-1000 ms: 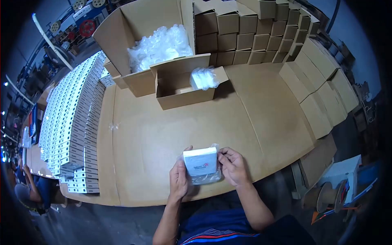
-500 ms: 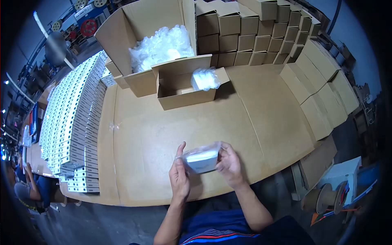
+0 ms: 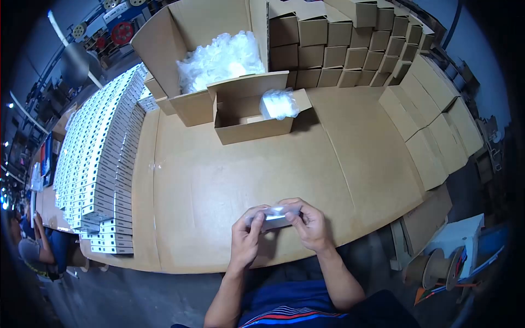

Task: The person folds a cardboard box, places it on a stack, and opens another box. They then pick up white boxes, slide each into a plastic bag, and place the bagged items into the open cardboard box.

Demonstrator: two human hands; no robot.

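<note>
Between both hands, just above the front of the table, is a small white box in a clear plastic bag [image 3: 276, 222]. My left hand [image 3: 245, 240] grips its left end, thumb on the near side. At the right end, my right hand [image 3: 313, 227] is closed on it, with the thumb pressed to the top edge. The bag's plastic shines along the top, and the fingers behind it are partly hidden. Farther off stands an open cardboard box [image 3: 254, 134] with a bubble-wrapped bundle [image 3: 279, 104] resting at its right end.
A large carton [image 3: 188, 112] of clear bubble bags [image 3: 221, 60] stands at the back. Stacked white boxes [image 3: 98, 164] line the left side. Brown cartons [image 3: 342, 56] are piled behind, others [image 3: 429, 120] at right. A person [image 3: 41, 243] sits far left.
The bagged box has tipped so that its narrow edge faces me. My fingers have closed round both its ends, and the left thumb has come down onto it.
</note>
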